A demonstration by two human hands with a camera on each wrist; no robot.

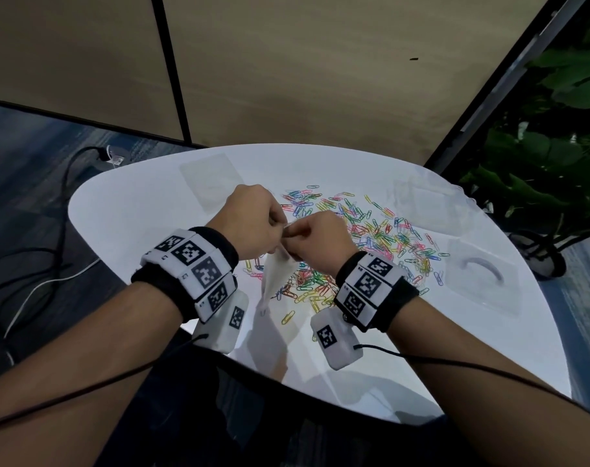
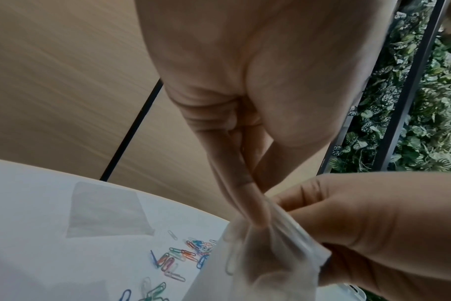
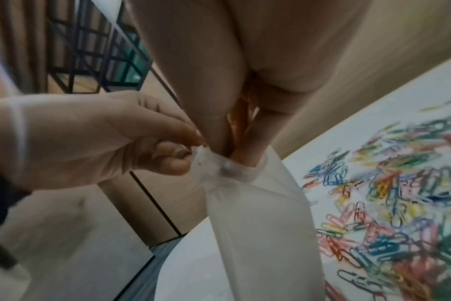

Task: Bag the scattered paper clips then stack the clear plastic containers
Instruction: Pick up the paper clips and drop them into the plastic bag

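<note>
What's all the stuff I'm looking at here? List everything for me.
bag: one, clear plastic, held above the near side of the table, mouth pinched by both hands
paper clips: many, mixed colours, scattered across the middle of the table
containers: at least two, clear, right side of the table
flat bag: one, clear, lying far left on the table
table: one, white, rounded
plant: green, right of the table
cables: dark and white, on the floor at left
left hand: grips the bag's mouth
right hand: grips the bag's mouth
</note>
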